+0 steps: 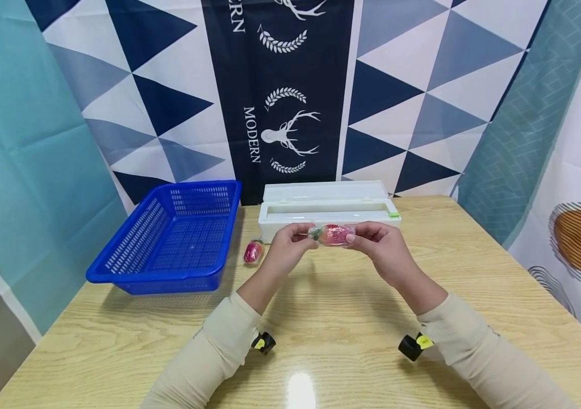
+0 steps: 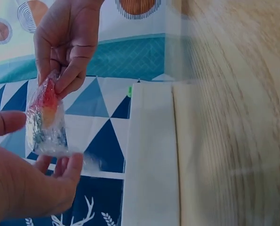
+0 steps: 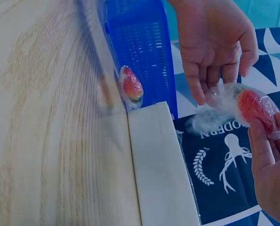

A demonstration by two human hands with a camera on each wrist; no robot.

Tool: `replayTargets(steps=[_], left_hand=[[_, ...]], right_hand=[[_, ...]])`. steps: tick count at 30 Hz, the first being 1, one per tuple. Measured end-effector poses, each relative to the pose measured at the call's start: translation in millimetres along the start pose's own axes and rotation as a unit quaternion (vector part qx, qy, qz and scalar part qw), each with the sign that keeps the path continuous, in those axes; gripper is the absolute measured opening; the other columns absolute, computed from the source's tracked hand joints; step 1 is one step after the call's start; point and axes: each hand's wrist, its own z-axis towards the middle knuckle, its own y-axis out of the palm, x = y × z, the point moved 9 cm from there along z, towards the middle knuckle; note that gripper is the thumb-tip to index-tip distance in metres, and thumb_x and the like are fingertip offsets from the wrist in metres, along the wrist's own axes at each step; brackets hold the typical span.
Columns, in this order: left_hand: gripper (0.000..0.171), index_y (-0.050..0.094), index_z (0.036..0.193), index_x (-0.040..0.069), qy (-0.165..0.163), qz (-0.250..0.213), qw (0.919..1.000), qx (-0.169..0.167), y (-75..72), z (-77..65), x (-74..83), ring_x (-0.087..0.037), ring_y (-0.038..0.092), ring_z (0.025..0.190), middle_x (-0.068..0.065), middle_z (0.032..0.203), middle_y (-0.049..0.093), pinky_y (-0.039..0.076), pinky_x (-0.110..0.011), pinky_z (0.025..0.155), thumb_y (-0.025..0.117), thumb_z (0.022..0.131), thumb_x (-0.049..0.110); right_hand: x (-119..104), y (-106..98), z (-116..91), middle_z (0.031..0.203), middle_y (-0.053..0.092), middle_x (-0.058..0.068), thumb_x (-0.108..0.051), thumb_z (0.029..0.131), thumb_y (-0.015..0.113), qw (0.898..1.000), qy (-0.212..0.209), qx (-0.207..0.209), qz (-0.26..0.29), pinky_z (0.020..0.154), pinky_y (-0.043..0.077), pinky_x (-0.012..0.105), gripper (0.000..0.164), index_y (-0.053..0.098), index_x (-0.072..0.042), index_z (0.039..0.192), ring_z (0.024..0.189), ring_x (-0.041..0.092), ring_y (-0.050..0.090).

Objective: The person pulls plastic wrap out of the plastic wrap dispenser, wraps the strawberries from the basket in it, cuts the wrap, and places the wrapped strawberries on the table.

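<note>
A red strawberry (image 1: pixel 335 234) with a green leafy end, wrapped in clear cling film, is held up above the table. My right hand (image 1: pixel 389 250) pinches its red end between thumb and fingers. At the leafy end, my left hand (image 1: pixel 290 250) has its thumb and fingers spread apart around the film; the left wrist view shows a gap between them. Loose clear film (image 3: pixel 210 117) trails from the wrapped strawberry beside the left fingers. A second wrapped strawberry (image 1: pixel 254 251) lies on the table, left of the left hand.
Behind the hands stands a white cling film dispenser (image 1: pixel 326 205), lid raised, with a green slider (image 1: pixel 394 215) at its right end. A blue perforated basket (image 1: pixel 167 278) is at the left on the wooden table (image 1: pixel 336 318). Patterned cloth (image 1: pixel 290 74) hangs behind.
</note>
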Motion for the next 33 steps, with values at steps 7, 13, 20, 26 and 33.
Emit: replayTargets(steps=[7,13,20,26,33], left_hand=[[0.031,0.053,0.119,-0.013,0.005,-0.155,0.9845,-0.083,14.0,-3.7,5.0,-0.012,0.059,0.092,-0.007,0.102,0.058,0.047,-0.035,0.098,0.052,0.092,0.0],[0.037,0.05,0.128,-0.014,-0.002,-0.214,0.9692,-0.122,22.8,-5.7,7.6,-0.017,0.061,0.103,-0.014,0.118,0.059,0.047,-0.036,0.099,0.049,0.095,0.004],[0.038,0.049,0.133,-0.009,-0.01,-0.214,0.9685,-0.127,27.3,-8.9,5.5,-0.021,0.063,0.107,-0.019,0.125,0.057,0.049,-0.036,0.095,0.055,0.098,0.006],[0.04,0.053,0.132,-0.008,0.012,-0.172,0.9781,-0.117,22.7,-6.6,2.3,-0.023,0.064,0.106,-0.019,0.121,0.061,0.051,-0.036,0.091,0.062,0.094,0.001],[0.041,0.053,0.132,-0.008,0.019,-0.152,0.98,-0.127,18.6,-8.5,2.1,-0.021,0.065,0.104,-0.022,0.124,0.06,0.051,-0.035,0.091,0.06,0.093,-0.004]], right_hand=[[-1.7,3.2,-1.8,0.096,0.068,0.005,-0.001,0.093,0.064,0.998,0.0,-0.013,0.054,0.085,0.054,0.029,0.014,0.069,0.0,0.106,0.087,0.013,0.068],[0.8,4.5,-3.1,0.098,0.068,0.004,-0.003,0.094,0.063,0.996,0.014,-0.022,0.084,0.086,0.053,0.028,0.014,0.071,-0.009,0.102,0.09,0.013,0.068],[4.4,8.5,-3.9,0.099,0.069,0.004,0.0,0.094,0.061,0.994,0.015,-0.042,0.096,0.087,0.053,0.028,0.017,0.072,-0.011,0.102,0.092,0.013,0.067],[8.5,11.5,-4.9,0.11,0.061,0.009,-0.003,0.094,0.063,0.998,0.024,-0.043,0.036,0.089,0.051,0.026,0.03,0.058,0.005,0.122,0.096,0.013,0.06],[9.2,23.5,-8.4,0.13,0.056,0.012,-0.007,0.097,0.059,0.993,0.033,-0.106,0.028,0.095,0.048,0.03,0.051,0.04,0.01,0.142,0.109,0.015,0.061]])
